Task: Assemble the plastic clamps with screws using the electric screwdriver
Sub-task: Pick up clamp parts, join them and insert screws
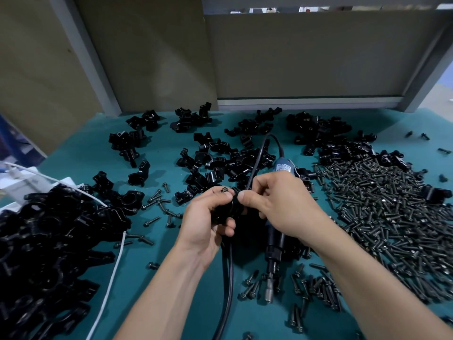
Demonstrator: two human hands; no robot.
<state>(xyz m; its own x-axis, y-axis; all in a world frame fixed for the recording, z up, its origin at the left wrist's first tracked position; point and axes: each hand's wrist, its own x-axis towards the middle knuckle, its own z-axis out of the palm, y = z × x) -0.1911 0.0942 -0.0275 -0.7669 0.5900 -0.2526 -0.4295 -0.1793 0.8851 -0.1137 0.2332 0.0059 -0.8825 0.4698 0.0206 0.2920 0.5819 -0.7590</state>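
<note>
The left hand curls around a black plastic clamp and the right hand pinches its upper edge, apparently steadying it so the screw at the left fingertips can be seated. The electric screwdriver lies ungripped just under the right hand, bit toward the person, within ready reach. Loose screws are heaped to the right and clamps to the left on a teal mat, with grey panels behind.

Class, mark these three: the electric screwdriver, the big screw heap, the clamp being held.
electric screwdriver (pixel 284 168), head view, blue body
screw heap (pixel 382 217), head view, its middle
held clamp (pixel 234 208), head view, black ring
</note>
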